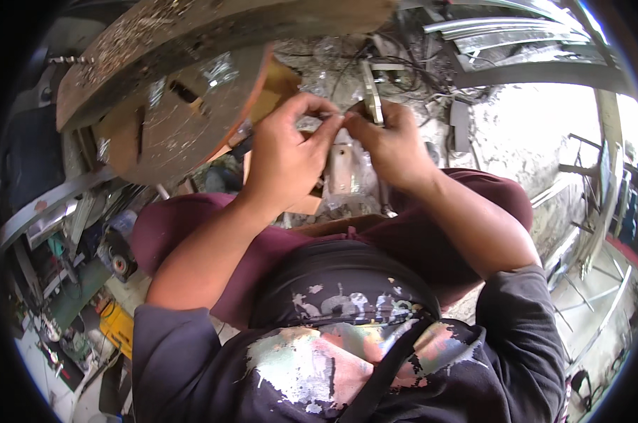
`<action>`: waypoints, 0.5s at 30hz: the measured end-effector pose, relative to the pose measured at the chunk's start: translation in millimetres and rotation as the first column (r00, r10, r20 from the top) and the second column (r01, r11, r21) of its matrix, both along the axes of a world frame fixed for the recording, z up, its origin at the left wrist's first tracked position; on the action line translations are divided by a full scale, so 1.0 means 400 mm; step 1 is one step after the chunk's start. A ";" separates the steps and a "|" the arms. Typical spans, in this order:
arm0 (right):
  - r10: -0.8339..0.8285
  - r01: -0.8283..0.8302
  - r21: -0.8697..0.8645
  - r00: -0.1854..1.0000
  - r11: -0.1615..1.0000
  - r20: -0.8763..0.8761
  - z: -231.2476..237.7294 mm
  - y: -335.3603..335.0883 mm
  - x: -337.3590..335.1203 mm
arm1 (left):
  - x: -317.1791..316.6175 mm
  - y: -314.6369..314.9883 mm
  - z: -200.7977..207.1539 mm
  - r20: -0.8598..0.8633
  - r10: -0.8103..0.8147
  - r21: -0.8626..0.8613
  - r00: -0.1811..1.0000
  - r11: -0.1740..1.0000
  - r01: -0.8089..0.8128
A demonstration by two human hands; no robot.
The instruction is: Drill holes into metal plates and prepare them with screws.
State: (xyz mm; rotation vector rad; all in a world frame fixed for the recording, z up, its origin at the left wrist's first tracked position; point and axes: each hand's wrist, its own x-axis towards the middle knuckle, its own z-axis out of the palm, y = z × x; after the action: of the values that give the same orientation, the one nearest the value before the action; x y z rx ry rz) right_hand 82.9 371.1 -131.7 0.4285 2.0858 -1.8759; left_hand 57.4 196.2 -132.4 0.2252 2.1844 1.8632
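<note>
Both hands meet in front of me above my crossed legs, fingertips almost touching. My left hand (285,151) is closed in a pinch, and what it holds between thumb and forefinger is too small to make out. In my right hand (395,146), the fingers are curled round a flat, pale metal piece (371,92) that sticks up past the knuckles. Its thumb and forefinger press together near the left fingertips. Below the hands lies a flat, light plate with a hole (341,169), beside crumpled clear plastic (362,180). Cardboard (305,204) shows partly under my left wrist.
A large round disc with a reddish rim (185,106) stands at upper left, under a thick wooden beam (213,32) strewn with shavings. An angle grinder (118,257) and a yellow case (116,328) lie left. Metal profiles (509,32) are stacked at upper right; cables (421,70) cross the floor.
</note>
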 end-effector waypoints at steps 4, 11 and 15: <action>-0.167 0.167 0.000 0.983 0.986 0.079 0.035 -0.014 0.021 | 0.048 0.021 -0.023 0.012 0.007 -0.029 1.000 1.000 -0.007; 0.115 -0.160 0.121 0.944 0.980 0.310 0.058 0.008 0.046 | 0.254 0.031 -0.010 0.366 -0.084 0.122 0.927 0.992 0.042; 0.206 -0.279 0.112 0.877 0.954 0.434 0.039 0.022 0.060 | 0.277 0.009 -0.002 0.436 -0.130 0.162 0.890 0.985 0.064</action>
State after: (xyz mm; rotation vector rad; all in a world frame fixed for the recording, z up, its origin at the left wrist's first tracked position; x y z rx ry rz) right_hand 106.9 379.9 -116.1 0.5270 1.9071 -1.3270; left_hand 168.1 199.7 -133.4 -0.0644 1.7024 1.8013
